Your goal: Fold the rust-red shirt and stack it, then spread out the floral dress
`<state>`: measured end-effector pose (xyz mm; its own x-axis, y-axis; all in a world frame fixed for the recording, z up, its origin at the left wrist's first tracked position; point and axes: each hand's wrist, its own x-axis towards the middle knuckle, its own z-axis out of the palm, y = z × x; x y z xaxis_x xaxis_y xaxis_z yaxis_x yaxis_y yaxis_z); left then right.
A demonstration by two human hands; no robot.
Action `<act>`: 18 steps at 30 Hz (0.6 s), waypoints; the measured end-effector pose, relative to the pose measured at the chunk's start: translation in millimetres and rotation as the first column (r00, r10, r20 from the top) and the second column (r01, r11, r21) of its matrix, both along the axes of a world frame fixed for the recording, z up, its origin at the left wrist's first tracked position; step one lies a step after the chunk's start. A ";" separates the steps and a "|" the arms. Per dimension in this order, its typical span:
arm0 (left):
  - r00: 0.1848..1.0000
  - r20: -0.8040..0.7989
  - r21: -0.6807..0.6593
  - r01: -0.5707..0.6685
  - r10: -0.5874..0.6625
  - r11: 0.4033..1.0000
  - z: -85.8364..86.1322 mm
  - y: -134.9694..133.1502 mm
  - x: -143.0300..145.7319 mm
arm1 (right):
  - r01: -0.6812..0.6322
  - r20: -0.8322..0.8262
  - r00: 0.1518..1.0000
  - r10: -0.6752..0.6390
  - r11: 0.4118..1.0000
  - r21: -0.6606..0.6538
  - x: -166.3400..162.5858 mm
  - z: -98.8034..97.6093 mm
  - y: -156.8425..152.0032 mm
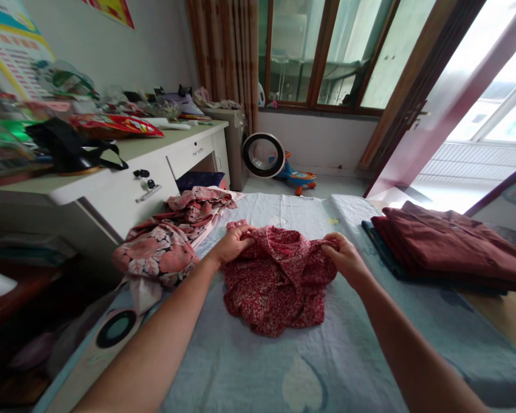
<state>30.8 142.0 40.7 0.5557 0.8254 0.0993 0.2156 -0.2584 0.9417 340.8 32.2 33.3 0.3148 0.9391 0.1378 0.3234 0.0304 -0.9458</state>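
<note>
The pale blue sheet [249,355] lay nearest; mid-bed, a red floral garment [277,281] was pinched at ten o'clock by the left hand [232,245], at two o'clock by the right hand [346,258].

- To your left stands a white desk [124,172] with drawers, its top crowded with clutter.
- You face a wood-framed window [322,51] with a brown patterned curtain [223,51] hanging beside it.
- On your right, an open dark red door [430,97] lets in bright daylight.
- The pale wall [150,46] behind the desk carries posters.
- A round fan [264,155] sits on the floor.
</note>
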 end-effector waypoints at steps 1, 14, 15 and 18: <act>1.000 0.008 -0.077 0.017 -0.016 0.997 1.1 2.2 -0.2 | -0.050 0.021 0.998 0.051 0.997 -0.051 4.0 3.3 3.7; 0.878 -0.397 -0.219 0.193 -0.268 0.956 -0.6 81.0 4.9 | -0.413 0.009 0.873 0.488 0.748 -0.519 57.6 25.8 82.0; 0.885 -0.397 -0.217 0.166 -0.242 0.962 1.0 87.8 8.1 | -0.387 0.031 0.880 0.474 0.754 -0.531 60.2 26.9 89.5; 0.896 -0.439 -0.061 0.035 -0.058 0.998 5.0 109.1 21.2 | -0.226 0.120 0.942 0.314 0.856 -0.466 64.5 28.0 114.0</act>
<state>52.1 251.1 45.7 0.5710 0.7949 -0.2051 0.6001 -0.2337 0.7650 405.3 146.2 61.4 0.0501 0.9591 -0.2785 0.5333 -0.2615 -0.8045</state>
